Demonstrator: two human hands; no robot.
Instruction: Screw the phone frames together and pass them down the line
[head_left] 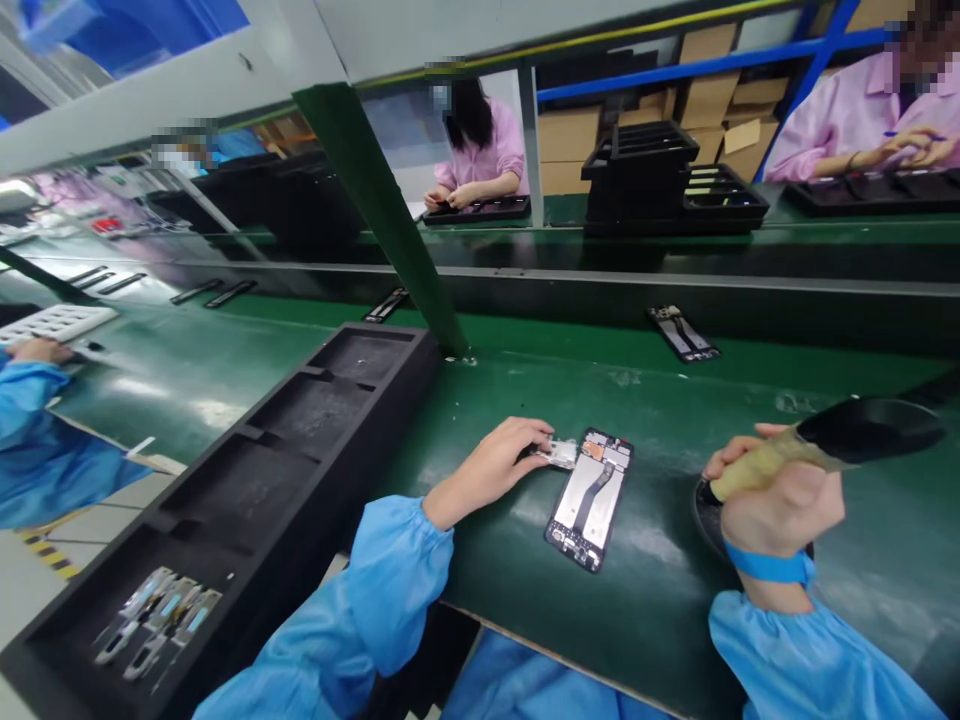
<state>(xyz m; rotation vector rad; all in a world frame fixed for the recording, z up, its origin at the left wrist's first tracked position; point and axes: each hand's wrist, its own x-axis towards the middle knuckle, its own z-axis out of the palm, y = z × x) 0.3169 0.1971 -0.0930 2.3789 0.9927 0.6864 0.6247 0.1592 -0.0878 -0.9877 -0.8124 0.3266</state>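
Note:
An opened phone frame [589, 498] lies on the green bench in front of me, its inner side up. My left hand [495, 468] pinches a small silvery part [556, 453] right beside the phone's upper left corner. My right hand [780, 495] is closed round the yellowish grip of a black power screwdriver [855, 435], held off to the right of the phone, above a dark round pad [703, 515]. Both arms wear blue sleeves, and a blue band circles my right wrist.
A long black compartment tray [300, 450] lies to my left, with several small silvery parts [157, 620] in its nearest cell. Another phone frame [684, 333] rests on the conveyor behind. Stacked black trays [660, 180] and people in pink sit across; a blue-sleeved person's hand [37, 350] is far left.

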